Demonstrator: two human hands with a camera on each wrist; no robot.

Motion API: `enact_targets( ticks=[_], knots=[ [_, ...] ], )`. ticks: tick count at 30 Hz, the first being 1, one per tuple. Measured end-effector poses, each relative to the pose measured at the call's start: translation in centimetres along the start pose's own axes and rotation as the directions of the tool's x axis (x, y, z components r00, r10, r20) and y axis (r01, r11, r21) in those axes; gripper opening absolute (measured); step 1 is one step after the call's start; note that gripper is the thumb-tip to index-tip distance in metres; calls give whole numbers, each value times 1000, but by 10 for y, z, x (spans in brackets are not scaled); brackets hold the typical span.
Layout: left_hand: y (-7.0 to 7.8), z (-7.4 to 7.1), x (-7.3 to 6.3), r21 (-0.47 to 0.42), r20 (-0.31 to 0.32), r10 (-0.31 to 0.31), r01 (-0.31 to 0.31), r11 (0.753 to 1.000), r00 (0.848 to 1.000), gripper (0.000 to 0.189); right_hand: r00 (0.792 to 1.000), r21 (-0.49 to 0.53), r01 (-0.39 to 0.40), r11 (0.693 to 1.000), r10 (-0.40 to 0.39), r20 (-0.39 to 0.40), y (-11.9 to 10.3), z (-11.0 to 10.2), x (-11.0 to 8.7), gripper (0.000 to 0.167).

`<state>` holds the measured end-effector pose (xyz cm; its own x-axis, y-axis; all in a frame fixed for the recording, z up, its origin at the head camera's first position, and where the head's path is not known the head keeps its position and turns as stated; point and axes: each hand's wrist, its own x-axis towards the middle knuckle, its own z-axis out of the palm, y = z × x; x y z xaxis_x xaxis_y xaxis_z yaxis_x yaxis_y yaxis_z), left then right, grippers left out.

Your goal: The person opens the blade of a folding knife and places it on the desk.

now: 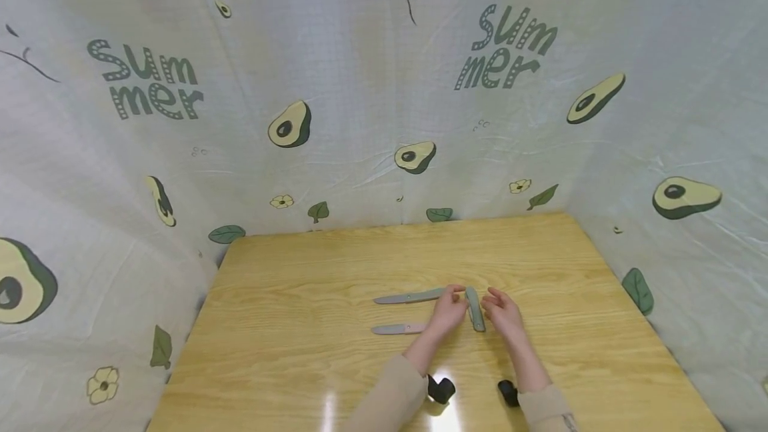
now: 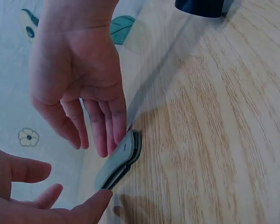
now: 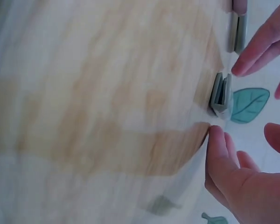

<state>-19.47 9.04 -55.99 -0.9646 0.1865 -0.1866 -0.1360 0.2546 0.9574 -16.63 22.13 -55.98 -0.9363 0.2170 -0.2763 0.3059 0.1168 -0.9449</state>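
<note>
A folding knife with a grey-green handle (image 1: 475, 310) lies folded on the table between my two hands. My left hand (image 1: 450, 312) is on its left side, and in the left wrist view a fingertip (image 2: 101, 198) meets or nearly meets one end of the knife (image 2: 119, 158). To the right is my right hand (image 1: 503, 312), fingers loosely extended beside the knife; whether they touch it is unclear. Neither hand grips anything. Left of my hands lie two unfolded knives: a green-handled one (image 1: 408, 297) and, nearer me, a pink-handled one (image 1: 396, 329), their handle ends partly covered by my left hand.
The wooden table (image 1: 300, 325) has a light grain. Behind it and at both sides hangs a pale cloth (image 1: 348, 39) printed with avocados and leaves. Black wrist devices (image 1: 441, 390) sit at my wrists.
</note>
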Motion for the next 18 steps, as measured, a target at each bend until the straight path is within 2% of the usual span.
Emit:
enact_targets(
  ticks=[3,8,12,18],
  knots=[
    [1,2,0,1,-15,-1,1,1000,1000,34,999,38,-22,999,21,25,-2,2,-1,55],
    [0,6,-2,-8,3,-10,10,1000,1000,40,998,67,-51,996,49,36,-3,3,-4,57],
    [-1,9,-2,-34,2,-26,26,999,1000,41,998,80,-52,995,51,22,-4,4,-5,57],
    [-2,14,1,-74,-25,-8,6,997,1000,38,999,74,-36,997,37,-9,-4,3,-6,57]
  ],
)
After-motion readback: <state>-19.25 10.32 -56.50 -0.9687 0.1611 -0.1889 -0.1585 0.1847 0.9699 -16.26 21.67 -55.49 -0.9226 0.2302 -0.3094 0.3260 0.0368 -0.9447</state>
